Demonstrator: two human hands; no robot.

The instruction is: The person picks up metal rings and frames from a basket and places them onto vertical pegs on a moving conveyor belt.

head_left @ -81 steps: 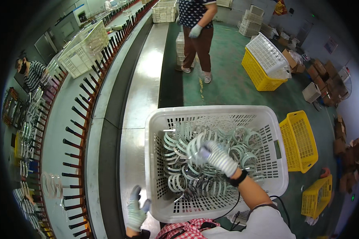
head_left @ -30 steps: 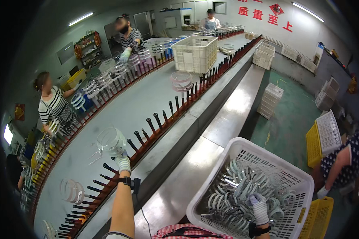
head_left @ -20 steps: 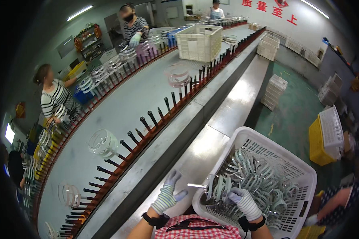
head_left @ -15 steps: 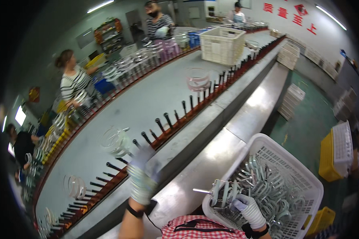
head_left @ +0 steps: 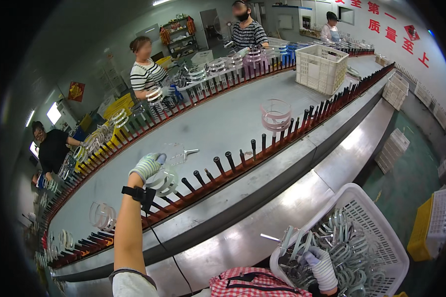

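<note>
A long grey table (head_left: 213, 131) edged with black-tipped pegs (head_left: 230, 161) sweeps from lower left to upper right, with a shiny metal ledge (head_left: 262, 218) along its near side. At lower right sits a white perforated basket (head_left: 404, 247) heaped with ringed pieces (head_left: 342, 235). A cream crate (head_left: 322, 69) stands on the table at upper right. Left of centre, the gloved left hand (head_left: 147, 167) bends its fingers at a clear ringed piece (head_left: 163, 182) above the pegs; I cannot tell whether they grip it. Inside the basket, the gloved right hand (head_left: 319, 267) has fingers curled against a pale ringed piece (head_left: 307, 243), its hold partly hidden.
</note>
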